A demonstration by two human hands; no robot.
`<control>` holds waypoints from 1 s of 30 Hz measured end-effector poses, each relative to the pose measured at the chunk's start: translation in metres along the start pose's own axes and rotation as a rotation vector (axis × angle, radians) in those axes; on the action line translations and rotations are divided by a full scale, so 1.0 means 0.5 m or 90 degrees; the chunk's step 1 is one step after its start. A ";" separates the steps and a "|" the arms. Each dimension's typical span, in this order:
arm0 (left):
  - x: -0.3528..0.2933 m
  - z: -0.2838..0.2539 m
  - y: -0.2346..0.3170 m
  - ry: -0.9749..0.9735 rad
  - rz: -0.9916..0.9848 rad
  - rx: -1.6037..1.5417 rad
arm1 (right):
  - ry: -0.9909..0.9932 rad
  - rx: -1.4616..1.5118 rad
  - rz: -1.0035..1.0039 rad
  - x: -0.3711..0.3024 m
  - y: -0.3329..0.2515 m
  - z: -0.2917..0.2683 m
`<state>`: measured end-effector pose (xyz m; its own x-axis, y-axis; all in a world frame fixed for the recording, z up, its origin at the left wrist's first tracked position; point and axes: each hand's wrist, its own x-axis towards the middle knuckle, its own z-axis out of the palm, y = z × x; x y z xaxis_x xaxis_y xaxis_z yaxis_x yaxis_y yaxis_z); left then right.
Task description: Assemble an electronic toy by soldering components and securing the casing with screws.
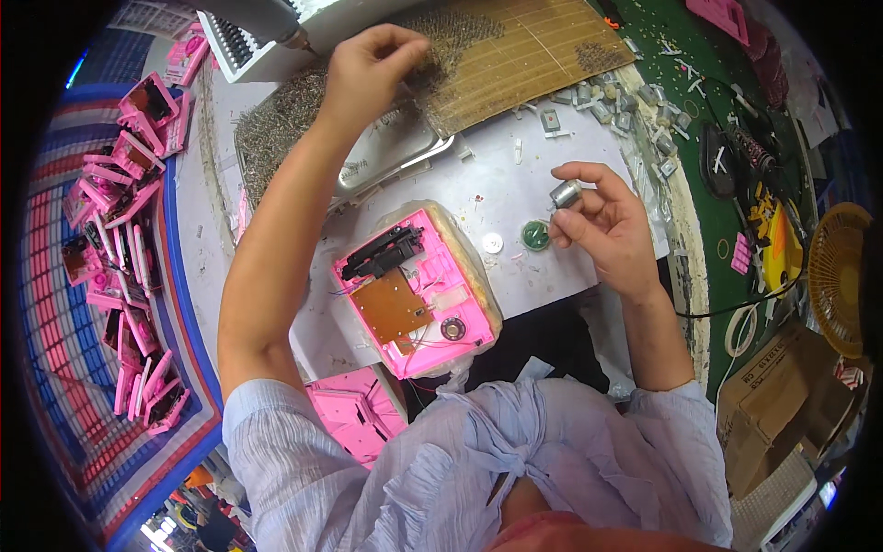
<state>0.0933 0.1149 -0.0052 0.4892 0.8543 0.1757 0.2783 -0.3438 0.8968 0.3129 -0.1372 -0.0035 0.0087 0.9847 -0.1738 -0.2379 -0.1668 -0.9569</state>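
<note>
Between the thumb and fingers of my right hand (602, 221) is a small silver motor (566, 193), held above the table beside a round green disc (534, 235). My left hand (372, 69) reaches to the back over a metal tray (391, 147), its thumb and finger pinched by a heap of small screws (451, 37); anything in that pinch is too small to make out. In front of me lies an open pink plastic housing (428, 359) on a padded base. It contains a brown circuit board (391, 308), a black mechanism (382, 253), a round speaker (452, 328) and thin wires.
A power screwdriver (276, 28) hangs at the upper left by a white box. Cardboard (524, 64) with more screws lies at the back. Several motors (625, 106) line the right edge. Pink housings (120, 230) are stacked at left; a cardboard box (773, 396) stands at right.
</note>
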 end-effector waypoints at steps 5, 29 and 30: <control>-0.077 -0.007 0.060 -0.052 -0.183 -0.319 | 0.011 -0.126 0.016 -0.022 -0.006 -0.019; -0.605 0.085 0.183 0.104 -0.222 -0.388 | -0.201 -0.819 -0.249 0.018 0.024 -0.008; -0.604 0.092 0.182 0.110 -0.223 -0.364 | -0.221 -0.848 -0.289 0.023 0.027 -0.006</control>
<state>0.0087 -0.1924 0.0046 0.2979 0.9437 -0.1439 -0.1061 0.1826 0.9774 0.3128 -0.1281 -0.0194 -0.4404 0.8945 0.0767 0.7855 0.4253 -0.4495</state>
